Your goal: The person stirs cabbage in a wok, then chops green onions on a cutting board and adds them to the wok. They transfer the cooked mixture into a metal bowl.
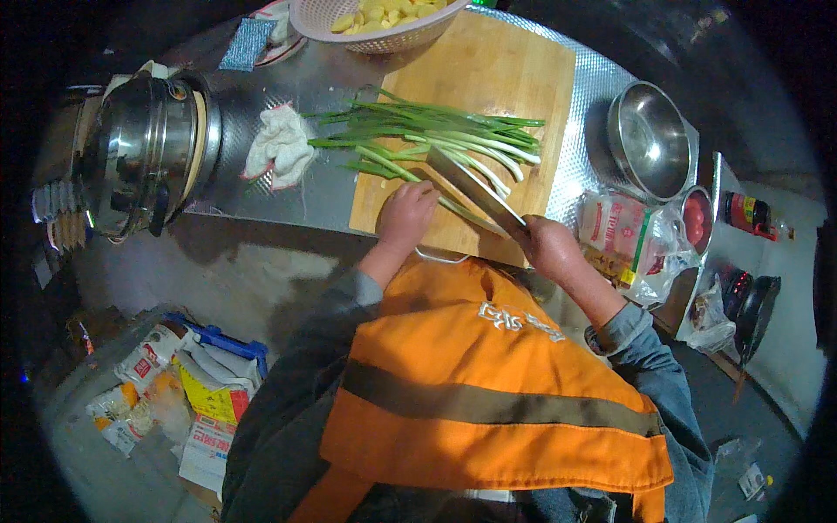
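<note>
A bunch of green onions (444, 124) lies across a wooden cutting board (503, 59), its leafy ends reaching past the board's left edge. Nearer to me, a separate green onion stalk (467, 214) lies slantwise on the board. My left hand (410, 212) rests on that stalk with bent fingers, pressing or holding it. In my right hand (552, 248) is the handle of a cleaver (477, 189), whose blade points up and left over the board, between the near stalk and the bunch. Whether the edge touches the stalk I cannot tell.
A pink plastic colander (386, 44) of sliced potatoes stands at the far edge. Left are a crumpled white cloth (281, 145) and a large lidded metal pot (144, 150). To the right sit a steel bowl (650, 144), plastic bags (634, 235) and a bowl of red items (696, 219).
</note>
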The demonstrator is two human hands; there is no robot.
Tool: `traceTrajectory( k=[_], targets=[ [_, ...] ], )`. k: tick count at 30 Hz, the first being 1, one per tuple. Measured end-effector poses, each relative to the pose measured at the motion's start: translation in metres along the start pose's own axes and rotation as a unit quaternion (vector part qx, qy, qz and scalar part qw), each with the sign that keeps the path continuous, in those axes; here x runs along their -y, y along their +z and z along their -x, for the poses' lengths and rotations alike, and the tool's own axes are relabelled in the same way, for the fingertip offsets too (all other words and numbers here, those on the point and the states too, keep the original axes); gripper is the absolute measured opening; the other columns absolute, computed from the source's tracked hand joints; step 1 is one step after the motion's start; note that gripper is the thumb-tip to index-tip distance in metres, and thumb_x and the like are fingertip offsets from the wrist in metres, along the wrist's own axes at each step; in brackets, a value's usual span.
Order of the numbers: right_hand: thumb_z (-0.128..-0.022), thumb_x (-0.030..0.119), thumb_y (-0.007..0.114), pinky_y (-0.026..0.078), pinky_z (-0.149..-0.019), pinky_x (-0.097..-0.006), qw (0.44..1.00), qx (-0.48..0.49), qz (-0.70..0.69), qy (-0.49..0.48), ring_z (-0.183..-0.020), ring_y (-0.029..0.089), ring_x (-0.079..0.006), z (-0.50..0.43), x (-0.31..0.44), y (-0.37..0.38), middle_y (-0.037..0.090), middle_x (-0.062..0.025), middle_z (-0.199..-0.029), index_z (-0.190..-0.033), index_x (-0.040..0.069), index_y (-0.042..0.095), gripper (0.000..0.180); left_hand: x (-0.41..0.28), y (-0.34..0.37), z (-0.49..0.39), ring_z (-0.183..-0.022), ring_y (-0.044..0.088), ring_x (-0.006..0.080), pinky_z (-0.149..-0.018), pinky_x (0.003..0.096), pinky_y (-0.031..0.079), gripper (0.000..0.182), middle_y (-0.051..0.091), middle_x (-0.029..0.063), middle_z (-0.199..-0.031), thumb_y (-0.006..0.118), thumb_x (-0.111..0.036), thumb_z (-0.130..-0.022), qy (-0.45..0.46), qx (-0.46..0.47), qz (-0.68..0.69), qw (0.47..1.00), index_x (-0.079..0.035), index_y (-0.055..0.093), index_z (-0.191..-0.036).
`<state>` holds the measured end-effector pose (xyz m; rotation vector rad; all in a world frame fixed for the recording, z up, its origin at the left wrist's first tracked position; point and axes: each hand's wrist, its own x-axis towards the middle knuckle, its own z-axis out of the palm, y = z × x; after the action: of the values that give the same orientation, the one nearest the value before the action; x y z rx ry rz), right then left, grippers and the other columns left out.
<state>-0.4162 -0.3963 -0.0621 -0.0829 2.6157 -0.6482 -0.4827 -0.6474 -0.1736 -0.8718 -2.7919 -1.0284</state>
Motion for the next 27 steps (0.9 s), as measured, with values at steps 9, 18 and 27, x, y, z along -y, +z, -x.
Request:
traceTrajectory(
  k=[9,18,27],
  targets=[
    [-0.086,0.019,0.052,0.049,-0.065,-0.0483,0.995,0.064,0.080,-0.017,-0.073,0.061,-0.0391,0.007,-0.002,0.007,0.061,-0.0201,-0.081,-0.088,0.002,0.055,0.017,0.013,0.010,0.006,-0.086,0.057,0.0289,-0.073,0.0383,0.050,0.007,0.057,0.0094,-0.084,0.065,-0.006,-0.073,0.025,-0.024,-0.016,0.999,-0.004,0.060,-0.077],
    [-0.087,0.021,0.055,0.047,-0.061,-0.0504,0.998,0.038,0.029,-0.028,-0.069,0.058,-0.0424,-0.004,0.000,-0.012,0.059,-0.0208,-0.076,-0.086,0.001,0.056,0.020,0.016,0.011,0.003,-0.082,0.057,0.0296,-0.071,0.0377,0.049,0.009,0.058,0.0095,-0.081,0.067,-0.005,-0.071,0.045,-0.073,0.019,0.996,-0.004,0.061,-0.077],
    [-0.086,0.019,0.053,0.049,-0.064,-0.0477,0.997,0.060,0.049,-0.020,-0.074,0.061,-0.0397,-0.020,-0.005,0.014,0.061,-0.0204,-0.080,-0.086,0.002,0.056,0.017,0.032,0.013,0.000,-0.087,0.058,0.0295,-0.073,0.0384,0.050,0.010,0.060,0.0092,-0.088,0.068,-0.006,-0.071,0.075,-0.085,0.025,0.993,-0.004,0.063,-0.080]
  ],
)
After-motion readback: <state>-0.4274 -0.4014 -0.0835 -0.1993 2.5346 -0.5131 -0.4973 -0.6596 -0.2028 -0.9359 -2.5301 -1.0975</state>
